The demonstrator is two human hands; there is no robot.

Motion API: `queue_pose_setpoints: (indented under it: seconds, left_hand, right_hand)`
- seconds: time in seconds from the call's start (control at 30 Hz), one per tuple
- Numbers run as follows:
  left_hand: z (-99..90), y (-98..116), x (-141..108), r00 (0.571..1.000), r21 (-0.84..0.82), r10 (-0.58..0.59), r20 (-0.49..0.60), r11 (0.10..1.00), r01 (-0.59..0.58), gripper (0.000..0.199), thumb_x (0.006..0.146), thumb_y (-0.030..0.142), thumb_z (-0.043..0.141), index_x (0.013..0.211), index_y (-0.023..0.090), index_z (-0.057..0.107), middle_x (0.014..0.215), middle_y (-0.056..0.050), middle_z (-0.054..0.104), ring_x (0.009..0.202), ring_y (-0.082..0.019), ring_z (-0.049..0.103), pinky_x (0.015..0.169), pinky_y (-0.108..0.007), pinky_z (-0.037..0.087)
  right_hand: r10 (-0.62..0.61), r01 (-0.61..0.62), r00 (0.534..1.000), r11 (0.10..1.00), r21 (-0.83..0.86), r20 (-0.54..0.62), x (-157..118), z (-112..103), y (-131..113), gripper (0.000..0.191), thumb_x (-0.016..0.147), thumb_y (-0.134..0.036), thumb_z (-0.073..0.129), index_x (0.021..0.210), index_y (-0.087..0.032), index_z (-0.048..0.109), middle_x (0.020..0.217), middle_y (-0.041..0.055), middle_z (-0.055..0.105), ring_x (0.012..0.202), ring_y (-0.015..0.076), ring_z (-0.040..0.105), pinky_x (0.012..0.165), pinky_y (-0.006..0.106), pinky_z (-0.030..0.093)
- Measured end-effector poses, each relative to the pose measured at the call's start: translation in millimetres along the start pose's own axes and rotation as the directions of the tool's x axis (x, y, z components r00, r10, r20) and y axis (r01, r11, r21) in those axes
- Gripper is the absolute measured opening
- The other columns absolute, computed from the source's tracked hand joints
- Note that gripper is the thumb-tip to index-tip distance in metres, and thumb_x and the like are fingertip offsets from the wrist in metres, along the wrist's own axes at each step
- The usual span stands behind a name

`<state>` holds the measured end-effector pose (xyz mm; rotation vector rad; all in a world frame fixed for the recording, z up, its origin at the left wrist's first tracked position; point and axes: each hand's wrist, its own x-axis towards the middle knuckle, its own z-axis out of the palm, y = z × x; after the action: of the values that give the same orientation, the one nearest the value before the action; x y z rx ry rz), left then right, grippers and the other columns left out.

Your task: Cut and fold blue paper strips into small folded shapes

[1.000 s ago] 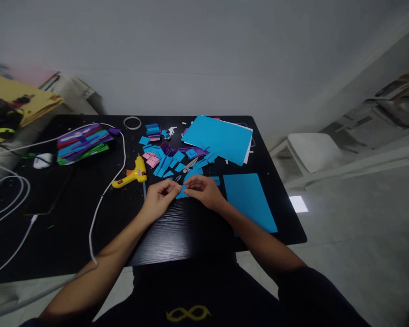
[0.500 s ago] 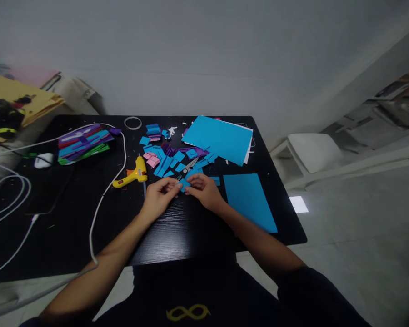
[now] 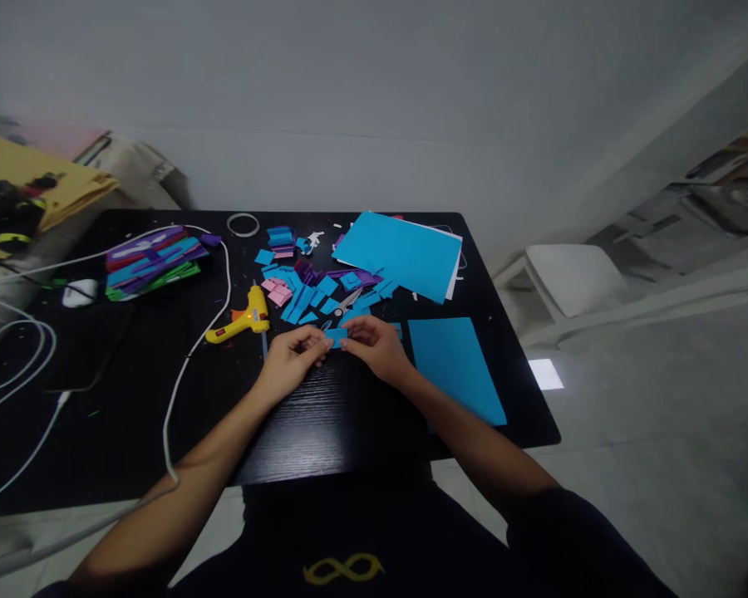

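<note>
Between my two hands is a small piece of blue paper (image 3: pixel 336 337), held just above the black table. My left hand (image 3: pixel 292 359) pinches its left end between thumb and fingers. The right end is gripped by my right hand (image 3: pixel 374 347), thumb in front and fingers behind. Just beyond the hands lie scissors (image 3: pixel 347 304), with their handles partly hidden, among scattered blue paper pieces (image 3: pixel 299 301). Folded pink paper pieces (image 3: pixel 278 291) and purple strips (image 3: pixel 355 277) lie in the same pile.
A yellow glue gun (image 3: pixel 243 320) lies left of my hands, near a white cable (image 3: pixel 184 365) that crosses my left forearm. Blue sheets (image 3: pixel 405 253) lie at the back right, another blue sheet (image 3: pixel 456 370) beside my right forearm. A coloured paper stack (image 3: pixel 153 264) sits at left.
The blue paper piece has turned between my fingers, from a diamond-like tilt to a level rectangle. Both hands stay in nearly the same place.
</note>
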<state>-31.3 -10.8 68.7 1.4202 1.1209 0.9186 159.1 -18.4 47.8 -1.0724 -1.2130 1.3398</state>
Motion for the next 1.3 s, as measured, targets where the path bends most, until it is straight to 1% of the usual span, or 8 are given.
queue_pose_setpoints:
  seconds: [0.2, 0.47, 0.7, 0.83, 0.97, 1.07, 1.13, 1.3]
  left_hand:
    - [1.6, 2, 0, 0.999, -0.053, 0.046, -0.006, 0.998, -0.046, 0.022, 0.079, 0.035, 0.078, 0.088, 0.017, 0.07, 0.067, 0.001, 0.067, 0.059, -0.013, 0.063, 0.06, -0.025, 0.053]
    - [-0.9, 6, 0, 0.996, -0.098, 0.076, 0.047, 0.993, -0.071, 0.018, 0.082, 0.031, 0.075, 0.092, 0.016, 0.072, 0.069, -0.001, 0.07, 0.062, -0.015, 0.067, 0.062, -0.027, 0.057]
    - [-5.8, 4, 1, 0.997, -0.142, 0.048, 0.067, 0.989, -0.038, 0.018, 0.081, 0.031, 0.075, 0.092, 0.016, 0.077, 0.069, -0.003, 0.073, 0.062, -0.017, 0.069, 0.064, -0.029, 0.056]
    - [-7.2, 6, -2, 0.996, -0.099, 0.067, 0.051, 0.993, -0.061, 0.018, 0.084, 0.031, 0.072, 0.094, 0.016, 0.078, 0.067, -0.003, 0.073, 0.063, -0.017, 0.069, 0.065, -0.029, 0.055]
    - [-4.7, 9, -6, 0.992, -0.02, 0.118, 0.046, 0.993, -0.117, 0.021, 0.087, 0.035, 0.07, 0.092, 0.017, 0.077, 0.07, -0.004, 0.072, 0.065, -0.017, 0.068, 0.065, -0.028, 0.054]
    - [-0.1, 6, -5, 0.99, 0.025, 0.137, -0.023, 0.99, -0.136, 0.022, 0.083, 0.038, 0.076, 0.091, 0.017, 0.073, 0.073, -0.002, 0.07, 0.065, -0.015, 0.065, 0.065, -0.027, 0.054]
    - [2.4, 2, -3, 0.988, 0.004, 0.139, -0.064, 0.99, -0.139, 0.027, 0.08, 0.039, 0.079, 0.095, 0.018, 0.07, 0.074, 0.0, 0.068, 0.066, -0.014, 0.065, 0.067, -0.026, 0.054]
    - [3.1, -4, 0, 0.994, -0.065, 0.094, -0.061, 0.993, -0.098, 0.032, 0.078, 0.042, 0.081, 0.092, 0.017, 0.067, 0.07, 0.0, 0.067, 0.063, -0.014, 0.065, 0.065, -0.027, 0.055]
  right_hand:
    - [0.054, -0.06, 0.996, 0.994, 0.089, 0.068, 2, 0, -1, 0.03, 0.069, -0.038, 0.088, 0.085, -0.021, 0.07, 0.075, -0.0017, 0.071, 0.071, 0.0166, 0.071, 0.08, 0.036, 0.061]
    - [0.162, -0.169, 0.985, 0.975, 0.148, 0.059, 1, -1, -8, 0.024, 0.065, -0.033, 0.088, 0.081, -0.022, 0.075, 0.076, -0.0016, 0.073, 0.071, 0.0174, 0.071, 0.083, 0.037, 0.06]
    - [0.289, -0.324, 0.946, 0.873, 0.364, 0.149, 5, -4, -10, 0.02, 0.06, -0.028, 0.088, 0.076, -0.02, 0.08, 0.081, 0.002, 0.077, 0.082, 0.0204, 0.073, 0.09, 0.041, 0.06]
    - [0.286, -0.309, 0.951, 0.865, 0.394, 0.119, 5, -4, -13, 0.019, 0.065, -0.034, 0.086, 0.072, -0.018, 0.079, 0.083, 0.0048, 0.077, 0.081, 0.0213, 0.072, 0.087, 0.043, 0.061]
    - [0.27, -0.275, 0.961, 0.93, 0.242, 0.053, 2, -2, -12, 0.025, 0.061, -0.032, 0.091, 0.08, -0.019, 0.08, 0.079, 0.0018, 0.076, 0.078, 0.0192, 0.073, 0.089, 0.04, 0.059]
    - [0.212, -0.212, 0.977, 0.962, 0.17, 0.02, 0, -2, -9, 0.029, 0.059, -0.032, 0.093, 0.081, -0.02, 0.077, 0.08, 0.0, 0.076, 0.079, 0.0184, 0.073, 0.089, 0.038, 0.059]
    - [0.15, -0.145, 0.988, 0.977, 0.155, -0.02, 0, -1, -7, 0.031, 0.059, -0.033, 0.093, 0.081, -0.021, 0.074, 0.083, 0.0002, 0.076, 0.079, 0.0182, 0.073, 0.087, 0.037, 0.059]
    - [0.047, -0.043, 0.998, 0.996, 0.077, -0.044, 0, 0, -5, 0.032, 0.066, -0.039, 0.09, 0.084, -0.021, 0.07, 0.084, 0.0013, 0.074, 0.071, 0.0173, 0.072, 0.078, 0.037, 0.061]
